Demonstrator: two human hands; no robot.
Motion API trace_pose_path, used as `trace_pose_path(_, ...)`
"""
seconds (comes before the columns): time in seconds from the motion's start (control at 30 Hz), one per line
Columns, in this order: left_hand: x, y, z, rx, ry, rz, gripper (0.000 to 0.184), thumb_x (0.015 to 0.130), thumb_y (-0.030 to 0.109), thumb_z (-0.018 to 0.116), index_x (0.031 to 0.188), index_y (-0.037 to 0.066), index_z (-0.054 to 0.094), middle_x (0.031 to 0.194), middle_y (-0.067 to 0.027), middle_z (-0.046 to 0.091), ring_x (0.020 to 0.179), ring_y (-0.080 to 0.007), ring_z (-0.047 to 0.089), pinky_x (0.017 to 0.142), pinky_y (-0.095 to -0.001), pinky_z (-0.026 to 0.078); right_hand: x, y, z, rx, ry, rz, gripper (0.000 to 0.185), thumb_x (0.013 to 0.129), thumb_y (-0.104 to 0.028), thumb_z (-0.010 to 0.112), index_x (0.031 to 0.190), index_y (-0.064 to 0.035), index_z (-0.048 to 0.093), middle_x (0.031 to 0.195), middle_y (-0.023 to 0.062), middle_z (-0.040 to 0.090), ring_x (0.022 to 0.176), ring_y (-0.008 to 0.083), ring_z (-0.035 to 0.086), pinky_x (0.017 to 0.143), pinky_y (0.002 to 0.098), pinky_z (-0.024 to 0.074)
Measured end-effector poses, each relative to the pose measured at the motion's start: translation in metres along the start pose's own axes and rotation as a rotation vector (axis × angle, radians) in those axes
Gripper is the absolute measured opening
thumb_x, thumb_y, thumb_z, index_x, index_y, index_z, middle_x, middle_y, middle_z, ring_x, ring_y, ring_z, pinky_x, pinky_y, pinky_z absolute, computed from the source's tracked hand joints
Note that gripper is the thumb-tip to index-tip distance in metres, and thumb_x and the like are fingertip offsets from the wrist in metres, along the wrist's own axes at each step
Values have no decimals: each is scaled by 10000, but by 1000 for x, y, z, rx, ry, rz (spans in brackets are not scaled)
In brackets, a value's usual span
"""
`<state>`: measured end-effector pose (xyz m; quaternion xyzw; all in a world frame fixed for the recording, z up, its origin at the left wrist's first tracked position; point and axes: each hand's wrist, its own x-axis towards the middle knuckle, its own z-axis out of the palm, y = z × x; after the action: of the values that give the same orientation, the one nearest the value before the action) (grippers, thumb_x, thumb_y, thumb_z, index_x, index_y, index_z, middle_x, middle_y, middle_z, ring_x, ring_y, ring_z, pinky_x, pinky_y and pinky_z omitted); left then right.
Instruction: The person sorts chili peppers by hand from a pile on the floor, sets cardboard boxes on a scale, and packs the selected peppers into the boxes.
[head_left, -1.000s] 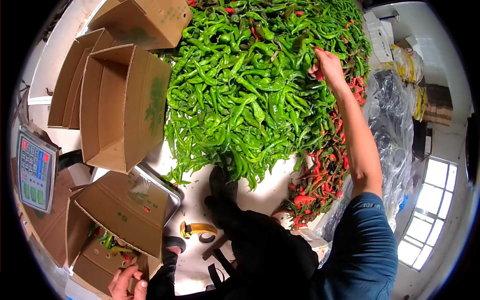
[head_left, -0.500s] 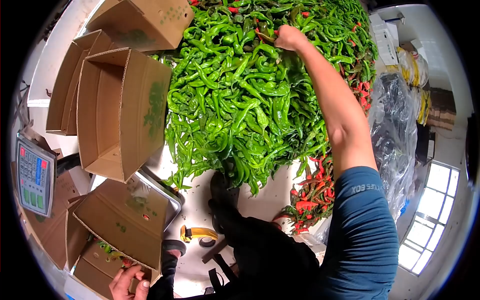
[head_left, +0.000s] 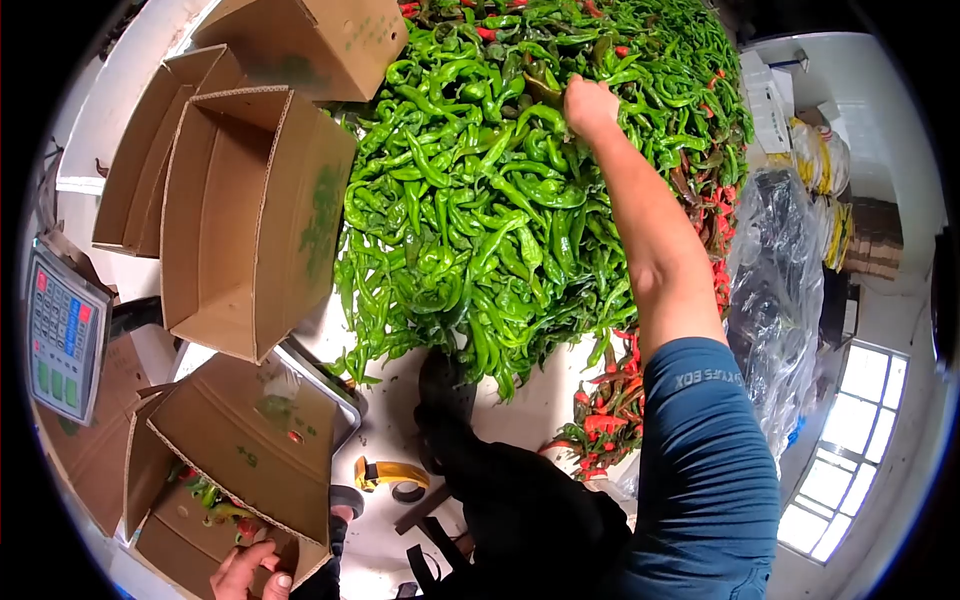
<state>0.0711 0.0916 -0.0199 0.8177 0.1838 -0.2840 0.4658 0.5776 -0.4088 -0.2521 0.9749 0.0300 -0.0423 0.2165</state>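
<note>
My right hand is closed in a fist low over a big heap of green peppers; what its fingers hold, if anything, is hidden. Just left of it a dark brownish pepper lies against the heap. At the lower left, my left hand is at the mouth of a tilted cardboard box. Its fingers are loosely curled, with a gap between thumb and fingers, and nothing shows in them. Close to its fingertips, inside the box, are a red pepper and several green ones.
More cardboard boxes stand at the left, beside a scale's keypad panel. Red and dark peppers lie at the heap's near right. A yellow tape roll rests on the white surface. Clear plastic sheeting hangs at the right.
My right hand has drawn slightly back toward me over the heap. The left hand sits a little lower, farther from the peppers in the box. The whole view has shifted slightly.
</note>
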Motion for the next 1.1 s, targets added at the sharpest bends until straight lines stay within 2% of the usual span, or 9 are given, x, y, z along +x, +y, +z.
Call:
trace_pose_path(0.13, -4, -3, -5, -20, -4, -8, 310, 916, 175, 703, 1188, 28, 687, 915, -24, 634, 756, -111, 537, 661, -245, 429, -10, 8, -19, 95, -55, 64, 257, 896, -148, 529, 1095, -50, 658, 1120, 203, 703, 1048, 347, 689, 864, 463, 554)
trace_pose_path(0.2, -8, -1, -10, -22, 15, 4, 314, 916, 184, 701, 1188, 27, 688, 921, -27, 638, 762, -117, 545, 665, -249, 435, -22, 31, -20, 163, -50, 130, 278, 837, -169, 613, 1060, -7, 646, 962, 182, 728, 859, 315, 726, 754, 437, 570)
trace_pose_path(0.27, -12, -7, -11, -57, 37, -25, 322, 918, 196, 701, 1191, 25, 689, 929, -33, 643, 765, -120, 549, 669, -250, 441, -47, 60, -48, 648, -210, 183, 298, 766, -171, 687, 997, 10, 632, 752, 120, 681, 578, 240, 653, 538, 390, 528)
trace_pose_path(0.3, -12, -8, -12, -53, 36, -32, 322, 918, 194, 701, 1192, 26, 690, 930, -34, 644, 764, -118, 548, 670, -249, 441, -54, 80, -41, 989, -251, 228, 255, 728, -146, 722, 914, -10, 611, 636, 57, 589, 423, 153, 497, 380, 325, 387)
trace_pose_path(0.4, -13, -14, -8, -58, 20, -28, 322, 917, 188, 703, 1195, 27, 690, 929, -33, 644, 758, -111, 541, 667, -245, 437, -85, 93, -62, 1282, -343, 232, 181, 718, -83, 718, 850, -53, 598, 595, 8, 537, 391, 106, 429, 352, 277, 299)
trace_pose_path(0.67, -16, -4, -1, -17, 51, -1, 311, 918, 168, 698, 1195, 28, 692, 918, -12, 628, 736, -84, 523, 646, -223, 417, -54, 72, -70, 1785, -116, 229, 243, 763, -24, 663, 1002, 4, 629, 597, 13, 532, 424, 108, 470, 359, 246, 348)
trace_pose_path(0.73, -12, -2, 2, -28, 43, -21, 309, 918, 168, 696, 1194, 28, 692, 921, -9, 627, 732, -80, 521, 642, -219, 416, -32, 38, -76, 1749, -51, 220, 205, 766, -40, 665, 963, 7, 638, 627, 28, 564, 453, 115, 503, 367, 261, 361)
trace_pose_path(0.87, -4, 2, 1, -23, 13, -86, 311, 918, 169, 696, 1194, 27, 691, 919, -3, 625, 723, -75, 517, 635, -216, 417, 23, 8, -13, 901, -109, 37, 312, 687, -189, 733, 950, -24, 697, 672, 52, 615, 574, 190, 575, 519, 367, 465)
trace_pose_path(1.1, 10, -2, 4, -23, -20, -77, 320, 917, 198, 702, 1192, 35, 690, 923, -7, 634, 726, -75, 516, 635, -222, 420, 45, 14, -17, 1072, -600, 122, 322, 710, -339, 813, 829, -80, 663, 686, 28, 600, 508, 140, 490, 438, 319, 349)
